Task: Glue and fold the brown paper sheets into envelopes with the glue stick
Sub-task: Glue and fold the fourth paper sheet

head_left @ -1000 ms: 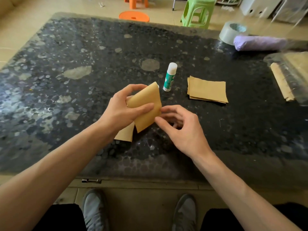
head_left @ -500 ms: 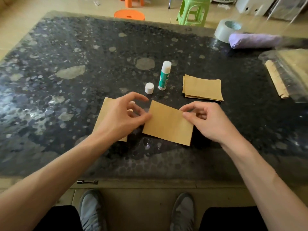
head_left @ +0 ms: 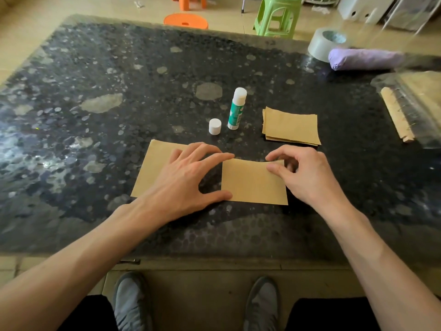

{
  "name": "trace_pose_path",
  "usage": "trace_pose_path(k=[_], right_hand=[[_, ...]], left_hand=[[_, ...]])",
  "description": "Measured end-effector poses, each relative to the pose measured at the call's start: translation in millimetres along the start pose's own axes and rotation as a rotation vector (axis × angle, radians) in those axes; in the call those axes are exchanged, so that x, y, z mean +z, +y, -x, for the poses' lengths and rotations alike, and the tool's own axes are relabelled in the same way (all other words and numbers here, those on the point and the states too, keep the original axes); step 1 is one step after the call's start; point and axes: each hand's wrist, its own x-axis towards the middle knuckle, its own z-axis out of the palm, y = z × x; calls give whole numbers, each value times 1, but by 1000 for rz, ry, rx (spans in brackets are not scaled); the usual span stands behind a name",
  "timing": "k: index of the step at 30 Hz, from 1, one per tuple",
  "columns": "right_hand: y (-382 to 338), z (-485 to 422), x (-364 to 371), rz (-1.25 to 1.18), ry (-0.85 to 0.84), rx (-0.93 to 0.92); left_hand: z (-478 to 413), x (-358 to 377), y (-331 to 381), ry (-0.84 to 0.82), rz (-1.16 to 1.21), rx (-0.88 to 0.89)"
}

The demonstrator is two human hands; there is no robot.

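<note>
Left hand [head_left: 188,177] spread flat, touching brown sheet [head_left: 250,185] near surface [head_left: 95,163] front edge; right hand [head_left: 303,175] pinches sheet's far right corner; glue stick [head_left: 236,109] upright.

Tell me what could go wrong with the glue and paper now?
1. The glue stick stands open, its cap beside it; the glue might dry, or a hand could knock it over.
2. The right hand pinches one corner of the sheet while the left hand only touches its left edge, so the sheet may slip and fold crooked.
</note>
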Motion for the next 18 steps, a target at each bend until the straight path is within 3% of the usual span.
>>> trace_pose_path(k=[6, 12, 18], right_hand=[[0, -4, 11, 30, 162, -95], [-21, -36, 37, -201, 218, -146], [-37, -71, 58, -446, 238, -66]], left_hand=[[-1, 2, -2, 9, -19, 23], [0, 7, -2, 41, 2, 18], [1, 7, -2, 36, 0, 9]])
